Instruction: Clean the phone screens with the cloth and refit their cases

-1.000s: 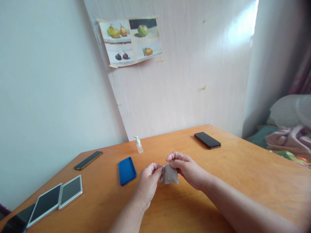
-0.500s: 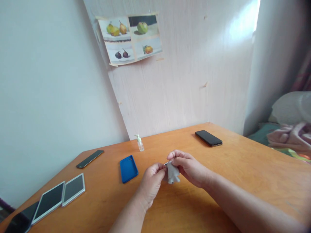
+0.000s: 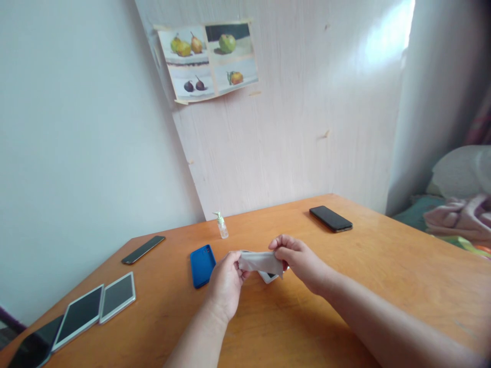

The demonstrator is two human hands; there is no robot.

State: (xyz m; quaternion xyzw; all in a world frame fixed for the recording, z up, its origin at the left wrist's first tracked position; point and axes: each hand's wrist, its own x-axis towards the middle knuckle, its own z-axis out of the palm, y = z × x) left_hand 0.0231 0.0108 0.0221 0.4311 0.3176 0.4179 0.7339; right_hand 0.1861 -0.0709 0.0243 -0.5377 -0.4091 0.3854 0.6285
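A small grey cloth (image 3: 261, 261) is stretched between my two hands above the table. My left hand (image 3: 227, 283) pinches its left end, and my right hand (image 3: 293, 258) pinches the right end between thumb and fingers. Under the cloth, part of a white-edged phone (image 3: 268, 276) shows on the table; the cloth and my hands hide the rest of it. Just left of my left hand lies a blue phone case (image 3: 202, 267). Beyond the case stands a small clear pump bottle (image 3: 222, 227) with a pale green top.
On the wooden table (image 3: 383, 286), a dark phone (image 3: 330, 219) lies at the back right. Another dark phone (image 3: 143, 249) is at the back left. Two white-framed devices (image 3: 79, 317) and a black one (image 3: 34, 345) line the left edge. Fruit pictures (image 3: 207, 62) hang behind.
The cloth, bunched between my hands before, is now spread out sideways. My left hand has moved left, and part of the white-edged phone has come into view beneath the cloth.
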